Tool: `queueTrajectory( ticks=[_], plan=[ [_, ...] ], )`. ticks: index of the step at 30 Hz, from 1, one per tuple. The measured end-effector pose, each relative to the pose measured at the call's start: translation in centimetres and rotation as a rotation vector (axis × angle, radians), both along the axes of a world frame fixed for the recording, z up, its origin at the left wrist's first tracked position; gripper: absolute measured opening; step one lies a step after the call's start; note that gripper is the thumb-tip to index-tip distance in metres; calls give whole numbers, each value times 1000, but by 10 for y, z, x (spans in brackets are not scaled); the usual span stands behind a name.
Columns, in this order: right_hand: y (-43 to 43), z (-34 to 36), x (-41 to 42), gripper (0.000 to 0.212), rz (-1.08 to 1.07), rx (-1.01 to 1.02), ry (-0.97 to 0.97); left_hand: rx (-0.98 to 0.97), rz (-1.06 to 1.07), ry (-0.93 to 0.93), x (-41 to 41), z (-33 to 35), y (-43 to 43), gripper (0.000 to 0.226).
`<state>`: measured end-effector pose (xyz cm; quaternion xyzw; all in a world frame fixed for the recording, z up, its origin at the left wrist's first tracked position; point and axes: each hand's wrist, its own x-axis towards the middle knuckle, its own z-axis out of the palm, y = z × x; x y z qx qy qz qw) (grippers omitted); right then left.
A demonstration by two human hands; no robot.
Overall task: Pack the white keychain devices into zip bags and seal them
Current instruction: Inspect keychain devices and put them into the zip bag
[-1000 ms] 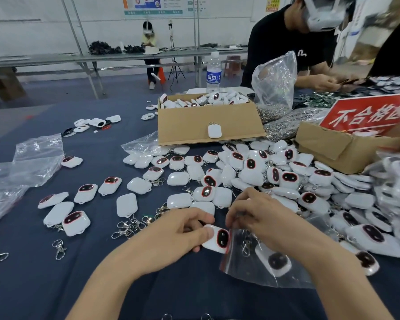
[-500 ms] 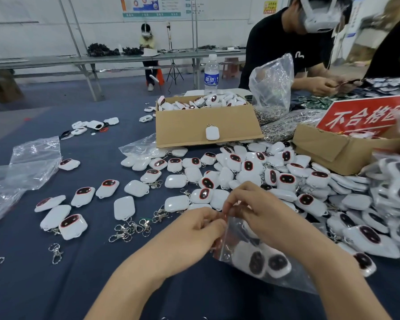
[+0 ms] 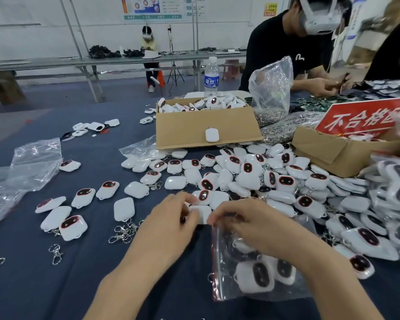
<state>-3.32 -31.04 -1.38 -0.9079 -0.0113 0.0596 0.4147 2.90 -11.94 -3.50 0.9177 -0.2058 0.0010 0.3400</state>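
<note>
Pinching the red-lined mouth of the zip bag (image 3: 224, 269) at its far end, our right fingers (image 3: 217, 218) are narrow, on plastic only. Our left fingers (image 3: 189, 214) are curled onto one white keychain device (image 3: 202, 215) just beside that mouth, touching it. It's blurred, so we cannot tell if it is lifted or flat on the bench (image 3: 44, 292). The bag lies near the bench's front edge, right of centre, mouth facing left, with at least two bagged devices (image 3: 255, 276) inside toward the front. The loose pile (image 3: 252, 174) sits just beyond, running to the right edge; a cardboard box (image 3: 206, 128) stands further back, mid-bench. Step in hand, we judge: loading another device, sealing not begun. Next move calls for the right fingers to hold the mouth apart while the left slides the device in, clasp and all. Then the zip strip gets pressed shut end to end.
</note>
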Motion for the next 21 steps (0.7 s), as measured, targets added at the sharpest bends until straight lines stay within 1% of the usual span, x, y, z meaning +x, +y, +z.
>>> queueTrajectory(
  ticks=[2, 3, 5, 6, 7, 8, 10, 11, 12, 14, 16, 17, 18, 19, 21],
  plan=[
    [1, -1, 0, 27, 1, 38, -2, 237, -88, -65, -1, -11, -1, 37],
    [2, -2, 1, 28, -4, 57, 2, 330, -104, -131, -2, -14, -3, 41],
    [2, -4, 2, 29, -36, 79, 3, 414, -70, -263, -5, -15, -5, 39],
    [3, -3, 3, 29, -66, 86, -11, 389, -44, -306, -5, -16, -6, 39],
    [3, -4, 4, 26, -95, 101, -38, 299, -22, -315, -6, -15, -7, 40],
    [3, -4, 5, 23, -126, 112, -73, 148, 9, -272, -7, -14, -7, 38],
    [4, -6, 9, 25, -180, 100, -148, -245, 47, -97, -5, -13, -9, 27],
    [6, -9, 12, 29, -203, 128, -176, -390, 41, -17, -5, -12, -10, 27],
    [10, -10, 14, 30, -220, 179, -197, -480, 23, 46, -6, -11, -12, 28],
    [21, -16, 19, 26, -239, 335, -193, -604, -12, 156, -10, -11, -13, 28],
    [29, -22, 21, 13, -270, 502, -174, -693, 0, 220, -12, -15, -14, 25],
    [32, -24, 22, 19, -264, 560, -180, -712, 5, 234, -13, -17, -14, 24],
    [35, -25, 22, 31, -261, 602, -187, -721, 0, 243, -12, -17, -14, 23],
    [34, -27, 22, 39, -252, 622, -194, -729, -8, 248, -12, -18, -15, 22],
    [34, -26, 22, 38, -247, 664, -201, -725, -26, 241, -11, -18, -15, 24]
  ],
)
